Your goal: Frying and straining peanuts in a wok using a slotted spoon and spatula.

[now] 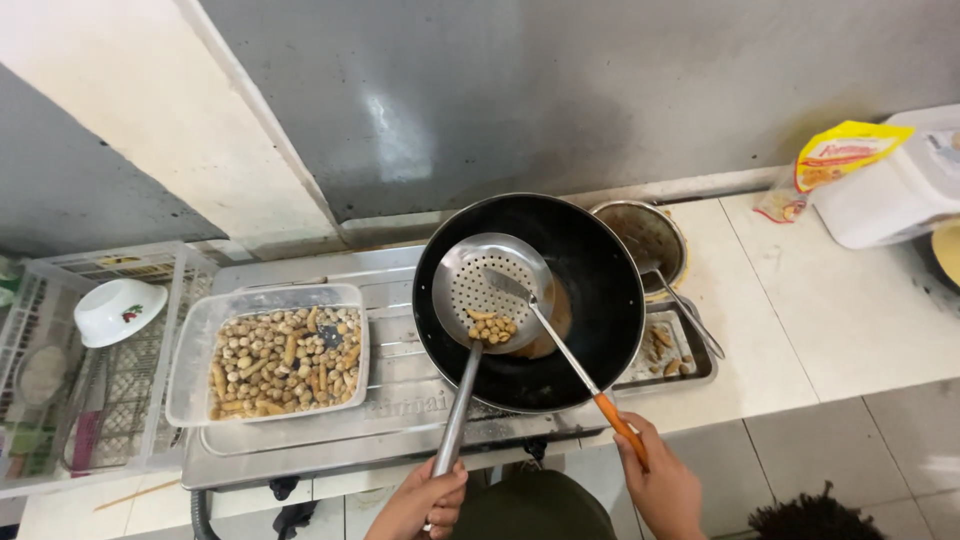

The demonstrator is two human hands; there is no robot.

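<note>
Fingers of left hand (425, 497) wrapped tight round the steel handle of the perforated skimmer (490, 290); fingers of right hand (665, 490) closed on the orange grip of the spatula (560, 345). Both grips firm, nothing loose.

Skimmer bowl sits up and away from the left fingers, over the black wok (530, 300), tilted slightly toward the person. Small clump of fried snack pieces (492, 327) rests in its lower edge. Spatula blade reaches forward-left from the right fingers and lies across the skimmer bowl, just above the pieces. Brown oil shows in the wok beneath.

Step, as I read it: lifting fried pieces out of the oil and draining them, spatula used to herd them into the skimmer.

Left of the left fingers, well apart: clear plastic tray (268, 362) full of the same pieces, on the steel stove top (400, 400). Beyond the right fingers: metal strainer bowl (645, 235) and a small steel tray (680, 350) with a few pieces.

Next move calls for a level skimmer and a slow swing so oil drips back in the wok, not on the stove.
</note>
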